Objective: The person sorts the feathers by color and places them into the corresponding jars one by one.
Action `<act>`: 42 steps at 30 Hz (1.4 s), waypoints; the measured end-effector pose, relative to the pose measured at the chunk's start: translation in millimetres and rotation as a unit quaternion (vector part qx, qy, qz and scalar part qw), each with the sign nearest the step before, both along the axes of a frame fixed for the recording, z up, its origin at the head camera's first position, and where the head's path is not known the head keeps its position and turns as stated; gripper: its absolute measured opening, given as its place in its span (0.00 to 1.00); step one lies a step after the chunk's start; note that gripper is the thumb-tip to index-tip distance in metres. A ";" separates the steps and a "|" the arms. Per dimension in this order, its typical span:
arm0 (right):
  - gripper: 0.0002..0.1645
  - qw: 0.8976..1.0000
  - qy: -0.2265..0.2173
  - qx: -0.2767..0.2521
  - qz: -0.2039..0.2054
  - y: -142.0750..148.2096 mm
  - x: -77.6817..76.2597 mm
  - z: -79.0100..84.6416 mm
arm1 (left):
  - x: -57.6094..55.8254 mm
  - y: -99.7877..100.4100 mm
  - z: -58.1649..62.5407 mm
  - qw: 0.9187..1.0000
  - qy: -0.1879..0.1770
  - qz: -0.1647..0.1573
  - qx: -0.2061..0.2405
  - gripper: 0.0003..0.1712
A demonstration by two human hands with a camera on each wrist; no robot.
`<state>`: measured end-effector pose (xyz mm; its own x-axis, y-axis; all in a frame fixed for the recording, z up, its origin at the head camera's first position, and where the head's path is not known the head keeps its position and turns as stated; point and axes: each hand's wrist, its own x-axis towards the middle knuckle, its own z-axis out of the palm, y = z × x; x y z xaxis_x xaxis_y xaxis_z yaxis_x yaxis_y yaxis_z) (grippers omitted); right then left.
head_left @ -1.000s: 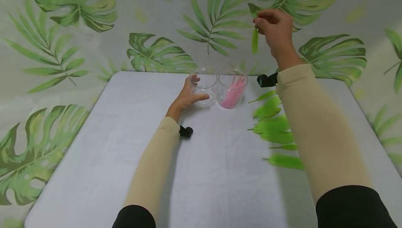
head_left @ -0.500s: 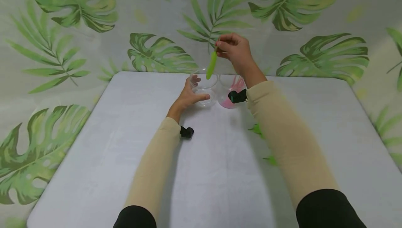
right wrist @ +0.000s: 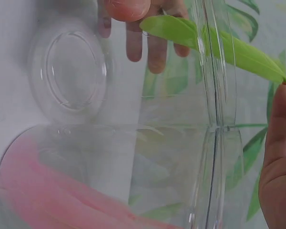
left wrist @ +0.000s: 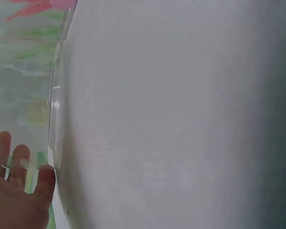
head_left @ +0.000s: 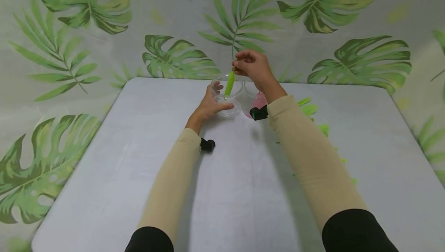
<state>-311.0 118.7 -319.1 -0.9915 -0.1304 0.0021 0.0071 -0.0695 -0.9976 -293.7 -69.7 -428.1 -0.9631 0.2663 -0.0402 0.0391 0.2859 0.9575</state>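
Note:
At the table's back edge stand two clear jars side by side. My left hand [head_left: 208, 105] holds the left jar [head_left: 233, 109], thumb on the near side and fingers round the far side. My right hand [head_left: 256, 68] pinches a bright green feather [head_left: 230, 84] by its quill end. The feather hangs tip down through the left jar's mouth; the right wrist view shows its vane [right wrist: 238, 55] crossing the rim. Pink feathers [right wrist: 43, 186] fill part of the right jar [right wrist: 202, 186], which my right wrist partly hides in the head view.
More green feathers [head_left: 309, 109] lie in a column on the white table [head_left: 146, 120], partly covered by my right sleeve [head_left: 313, 151]. A leaf-print cloth [head_left: 180, 16] hangs behind the table's back edge.
My right hand has come left from above the green feathers, then down, lowering its feather into the left jar. My left hand has stayed on that jar.

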 end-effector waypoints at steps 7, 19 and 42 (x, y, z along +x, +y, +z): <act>0.13 1.000 0.009 0.017 0.009 -6.1 2.1 1.7 | -0.7 -1.9 -1.0 1.000 -0.001 0.007 0.000 0.58; 0.09 0.999 0.004 0.047 0.007 -4.8 1.8 0.1 | -0.8 1.6 0.3 1.000 0.002 -0.003 0.004 0.59; 0.24 0.962 0.051 0.269 0.002 51.6 14.2 20.9 | -0.2 1.8 0.1 1.000 0.003 -0.005 -0.004 0.60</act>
